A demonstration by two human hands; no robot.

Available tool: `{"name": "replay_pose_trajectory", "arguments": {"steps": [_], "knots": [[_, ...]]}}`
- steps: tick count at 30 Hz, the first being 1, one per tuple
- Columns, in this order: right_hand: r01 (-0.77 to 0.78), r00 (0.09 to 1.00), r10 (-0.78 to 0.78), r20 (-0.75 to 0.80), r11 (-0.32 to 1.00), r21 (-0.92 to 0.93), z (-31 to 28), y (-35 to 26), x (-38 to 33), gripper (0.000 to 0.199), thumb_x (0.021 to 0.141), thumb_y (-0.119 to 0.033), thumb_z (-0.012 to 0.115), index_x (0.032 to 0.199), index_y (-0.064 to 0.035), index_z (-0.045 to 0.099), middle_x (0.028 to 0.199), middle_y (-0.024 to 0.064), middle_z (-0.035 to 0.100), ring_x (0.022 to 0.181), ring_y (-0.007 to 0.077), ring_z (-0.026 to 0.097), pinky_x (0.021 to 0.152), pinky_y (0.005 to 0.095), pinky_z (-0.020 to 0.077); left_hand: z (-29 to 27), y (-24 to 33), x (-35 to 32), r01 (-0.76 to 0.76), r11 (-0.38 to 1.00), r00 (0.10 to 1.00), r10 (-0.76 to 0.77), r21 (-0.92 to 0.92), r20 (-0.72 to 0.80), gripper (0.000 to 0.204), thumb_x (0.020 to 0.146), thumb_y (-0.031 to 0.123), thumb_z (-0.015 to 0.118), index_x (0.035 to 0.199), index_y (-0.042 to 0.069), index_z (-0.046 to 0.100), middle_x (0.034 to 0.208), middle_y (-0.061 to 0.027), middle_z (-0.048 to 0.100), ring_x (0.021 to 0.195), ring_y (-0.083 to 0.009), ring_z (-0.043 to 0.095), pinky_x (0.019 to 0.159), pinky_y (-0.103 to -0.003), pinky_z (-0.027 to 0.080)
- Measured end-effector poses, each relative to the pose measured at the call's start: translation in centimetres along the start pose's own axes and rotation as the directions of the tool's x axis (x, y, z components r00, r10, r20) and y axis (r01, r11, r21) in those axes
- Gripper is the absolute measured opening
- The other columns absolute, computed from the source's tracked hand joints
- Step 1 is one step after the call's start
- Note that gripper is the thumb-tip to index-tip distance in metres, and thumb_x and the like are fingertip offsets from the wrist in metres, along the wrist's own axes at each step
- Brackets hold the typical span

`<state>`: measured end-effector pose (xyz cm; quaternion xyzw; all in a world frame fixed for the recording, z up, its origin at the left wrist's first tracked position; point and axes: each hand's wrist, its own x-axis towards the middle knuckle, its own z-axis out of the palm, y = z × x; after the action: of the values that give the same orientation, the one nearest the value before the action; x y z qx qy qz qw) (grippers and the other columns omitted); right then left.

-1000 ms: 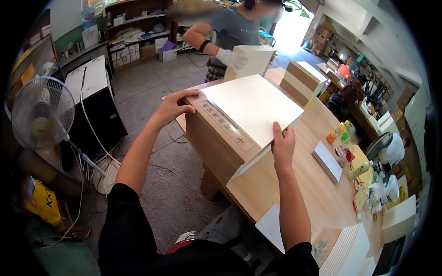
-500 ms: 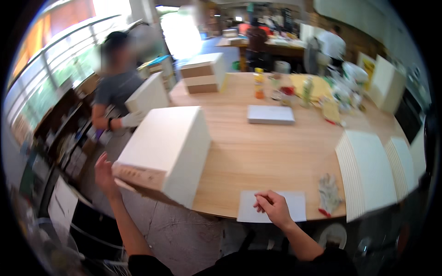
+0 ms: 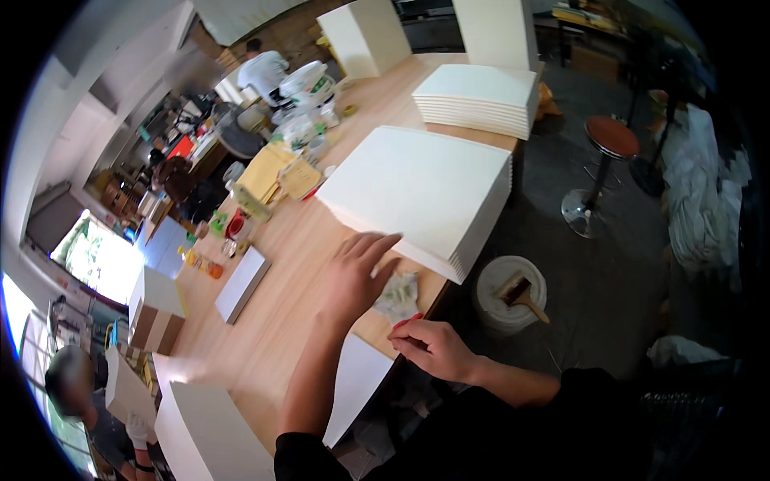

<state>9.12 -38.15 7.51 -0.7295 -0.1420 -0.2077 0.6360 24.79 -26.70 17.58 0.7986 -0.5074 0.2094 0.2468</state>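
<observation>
My left hand reaches over the table with its fingers stretched out and nothing in it. Its fingertips are beside the near corner of a large stack of white boards. A pale work glove with a red cuff lies near the table edge, partly behind my left hand. Close by the cuff is my right hand, its fingers curled together. Whether they grip the cuff or anything else is hidden. Below both hands a white sheet lies along the edge, partly covered by my left forearm.
A smaller board stack lies beyond the large one. To the right stand a white bucket with a brush and a red-topped stool. A white box sits lower left, near a person holding another box. Bottles line the far side.
My view has swung right, toward the board stacks. My left hand has left the side of the big white box and come over the table. My right hand has come close to the glove.
</observation>
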Motion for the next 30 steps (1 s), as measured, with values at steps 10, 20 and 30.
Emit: {"name": "replay_pose_trajectory", "arguments": {"steps": [10,20,30], "knots": [[0.13,0.972,-0.208,-0.105,0.857,-0.499,-6.6,-1.2,3.9,0.023,0.095,-0.017,0.074,0.114,-0.007,0.066,0.12,0.0095,0.07,0.084,0.0338,0.073,0.069,0.0396,0.0598,4.4,-2.3,4.9,0.067,0.975,0.97,-0.013,-0.212,0.243,0.034,0.083,0.012,0.085,0.116,0.009,0.077,0.11,-0.0076,0.077,0.094,-0.0282,0.073,0.076,-0.038,0.059],[-0.103,0.994,0.04,-0.1,0.623,-0.775,-7.7,-1.1,4.4,0.079,0.09,-0.03,0.079,0.152,0.003,0.042,0.154,0.0227,0.051,0.08,0.0373,0.076,0.064,0.0419,0.0618,7.3,-1.2,4.1,0.144,0.987,0.983,-0.151,-0.069,-0.108,0.032,0.098,0.013,0.072,0.127,0.006,0.06,0.093,-0.0158,0.073,0.092,-0.0373,0.072,0.076,-0.047,0.056],[0.03,0.992,-0.115,-0.042,0.557,-0.83,-8.0,1.3,4.8,0.078,0.092,-0.027,0.079,0.156,-0.001,0.042,0.145,0.0277,0.059,0.104,0.0452,0.072,0.083,0.052,0.0601,6.4,-3.2,5.7,0.38,0.869,0.848,-0.464,-0.317,-0.257,0.027,0.088,0.024,0.081,0.1,0.007,0.064,0.102,-0.0115,0.074,0.095,-0.0391,0.07,0.077,-0.047,0.056]]}}
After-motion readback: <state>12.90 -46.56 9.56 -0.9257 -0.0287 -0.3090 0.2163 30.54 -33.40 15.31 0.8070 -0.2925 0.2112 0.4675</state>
